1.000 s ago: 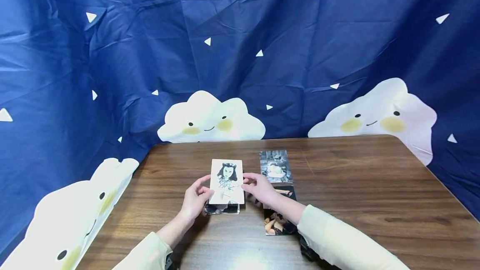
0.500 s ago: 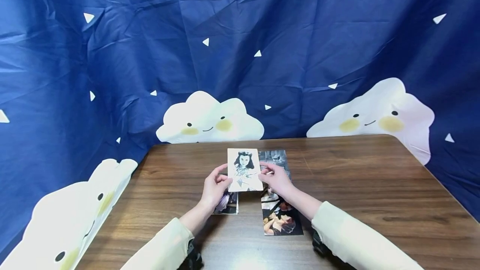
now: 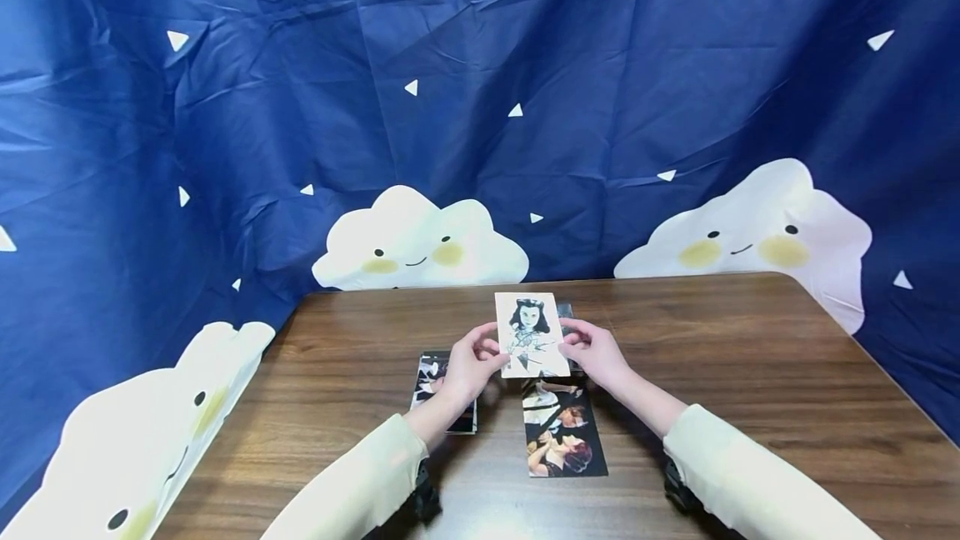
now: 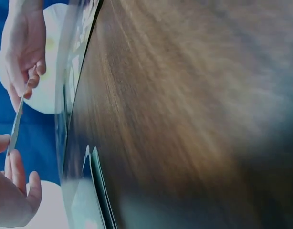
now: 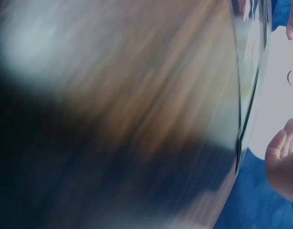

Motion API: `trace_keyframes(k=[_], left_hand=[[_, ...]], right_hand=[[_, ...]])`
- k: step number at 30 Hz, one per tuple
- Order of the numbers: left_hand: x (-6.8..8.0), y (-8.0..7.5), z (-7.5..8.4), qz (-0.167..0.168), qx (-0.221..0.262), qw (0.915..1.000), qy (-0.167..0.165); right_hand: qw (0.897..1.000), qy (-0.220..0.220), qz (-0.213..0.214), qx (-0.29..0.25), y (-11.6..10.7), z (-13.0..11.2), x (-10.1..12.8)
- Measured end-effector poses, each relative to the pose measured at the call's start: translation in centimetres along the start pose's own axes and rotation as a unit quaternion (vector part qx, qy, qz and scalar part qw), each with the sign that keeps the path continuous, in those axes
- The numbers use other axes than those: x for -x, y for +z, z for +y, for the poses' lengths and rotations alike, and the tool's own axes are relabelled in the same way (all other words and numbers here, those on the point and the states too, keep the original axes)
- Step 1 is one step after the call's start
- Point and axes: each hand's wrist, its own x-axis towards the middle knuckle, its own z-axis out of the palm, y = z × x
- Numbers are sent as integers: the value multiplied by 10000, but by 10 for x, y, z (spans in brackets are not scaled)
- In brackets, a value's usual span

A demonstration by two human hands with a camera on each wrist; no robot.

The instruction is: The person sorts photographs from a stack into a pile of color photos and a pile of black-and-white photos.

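Both hands hold one black-and-white photo of a dark-haired person, a little above the wooden table. The left hand pinches the photo's left edge between thumb and fingers, and the right hand pinches its right edge in the same way. In the left wrist view the photo shows only as a thin edge between the two hands, so it is clearly lifted and not lying flat.

I take the held photo as the landmark. Just behind it, mostly hidden, another photo lies on the table with only a dark corner showing. Directly below the held photo lies a long colour strip of pictures, flat on the wood. To the lower left of the held photo there is a small stack of photos, partly covered by the left wrist.

As I judge it, the work is somewhere in the middle: some pictures already lie in a column beside the stack, one photo is in the air above that column, and the stack has more photos left. The right wrist view is too blurred to add anything.
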Motion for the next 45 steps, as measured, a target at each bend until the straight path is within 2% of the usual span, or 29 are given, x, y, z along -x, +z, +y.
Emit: trace_keyframes(k=[6,11,16,22,31,36,45], left_hand=[[-12,16,-5,-189,-295,9994,61],[-21,27,-12,-369,-522,9979,36],[-30,33,-16,-453,-706,9965,-18],[-40,35,-19,-471,-834,9954,-84],[-43,36,-23,-621,-1541,9861,-63],[-45,37,-24,-663,-1851,9804,-154],[-47,36,-24,-677,-2048,9762,-230]], right_hand=[[9994,-149,135,267,-14,9,-6],[9986,46,184,491,-18,19,-11],[9965,186,32,813,-19,30,-16],[9934,342,-227,1067,-19,35,-23],[9820,643,-450,1717,-17,35,-27],[9787,672,-510,1871,-16,35,-30],[9763,571,-636,1989,-14,33,-31]])
